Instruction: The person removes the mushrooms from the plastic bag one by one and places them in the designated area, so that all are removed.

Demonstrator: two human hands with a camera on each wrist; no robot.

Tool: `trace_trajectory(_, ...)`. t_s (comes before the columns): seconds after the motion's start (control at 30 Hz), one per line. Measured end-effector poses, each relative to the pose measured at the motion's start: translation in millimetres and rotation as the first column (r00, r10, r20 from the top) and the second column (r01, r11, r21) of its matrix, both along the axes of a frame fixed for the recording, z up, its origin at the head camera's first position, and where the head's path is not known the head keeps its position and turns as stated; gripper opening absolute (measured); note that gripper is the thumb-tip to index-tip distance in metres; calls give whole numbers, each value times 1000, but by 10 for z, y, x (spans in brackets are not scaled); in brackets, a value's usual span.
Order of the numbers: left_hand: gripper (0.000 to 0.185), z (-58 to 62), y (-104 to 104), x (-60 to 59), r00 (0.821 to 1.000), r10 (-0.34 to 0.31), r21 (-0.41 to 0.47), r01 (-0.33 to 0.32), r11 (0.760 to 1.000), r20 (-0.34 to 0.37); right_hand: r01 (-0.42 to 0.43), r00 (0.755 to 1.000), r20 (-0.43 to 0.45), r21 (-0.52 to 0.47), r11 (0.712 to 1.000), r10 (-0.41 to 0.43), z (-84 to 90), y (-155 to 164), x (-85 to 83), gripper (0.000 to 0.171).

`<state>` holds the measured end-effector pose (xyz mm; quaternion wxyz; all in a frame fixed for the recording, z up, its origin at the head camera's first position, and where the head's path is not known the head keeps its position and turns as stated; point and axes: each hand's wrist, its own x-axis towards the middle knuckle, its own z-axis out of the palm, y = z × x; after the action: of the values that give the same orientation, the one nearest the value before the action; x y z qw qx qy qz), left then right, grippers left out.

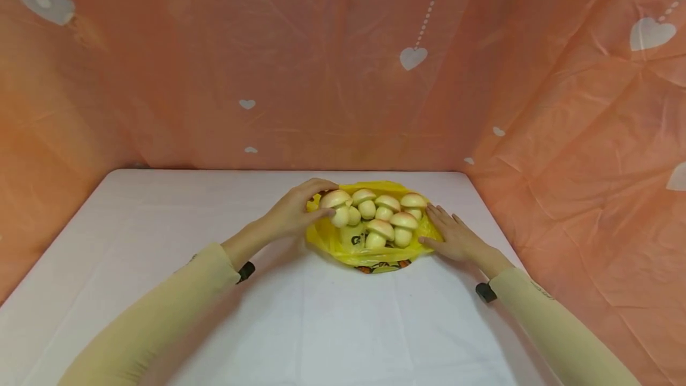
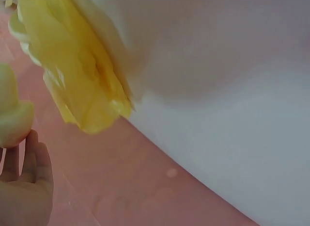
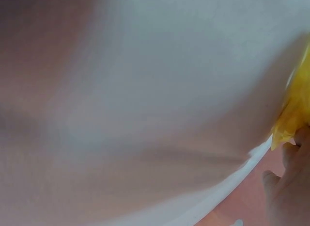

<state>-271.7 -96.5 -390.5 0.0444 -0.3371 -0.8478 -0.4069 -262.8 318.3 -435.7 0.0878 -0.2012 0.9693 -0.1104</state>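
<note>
A yellow plastic bag (image 1: 327, 237) lies with its mouth wide on the white table, holding several pale mushrooms (image 1: 403, 228) with pinkish-tan caps. At the bag's left side my left hand (image 1: 292, 210) holds one mushroom (image 1: 336, 200) between thumb and fingers. In the left wrist view, that mushroom (image 2: 14, 121) shows at the fingertips of the left hand (image 2: 26, 187), apart from the bag (image 2: 72, 66). My right hand (image 1: 458, 237) rests against the bag's right edge, fingers extended and spread. The right wrist view has this hand (image 3: 293, 182) at the yellow plastic (image 3: 295, 104).
A white cloth (image 1: 343, 326) covers the table. Orange-pink curtains (image 1: 332, 76) with white hearts hang behind it and along both sides. Dark wrist bands (image 1: 485, 292) show at both sleeve cuffs. The bag sits toward the table's far edge.
</note>
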Motion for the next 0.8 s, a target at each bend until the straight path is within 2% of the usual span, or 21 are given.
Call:
trace_trajectory(0.3,48,81,-255,-29,998,27,17,-26,1000,-63,-5,1000,-2,-8,1000,5,-5,5,6,92)
trace_trajectory(0.53,51,124,-482,-32,998,38,18,-37,999,-59,-16,1000,-9,-16,1000,15,-21,16,1,90)
trace_trajectory(0.8,51,144,-805,-18,994,95,1,-95,995,-56,-20,1000,-8,-19,1000,20,-7,11,7,90)
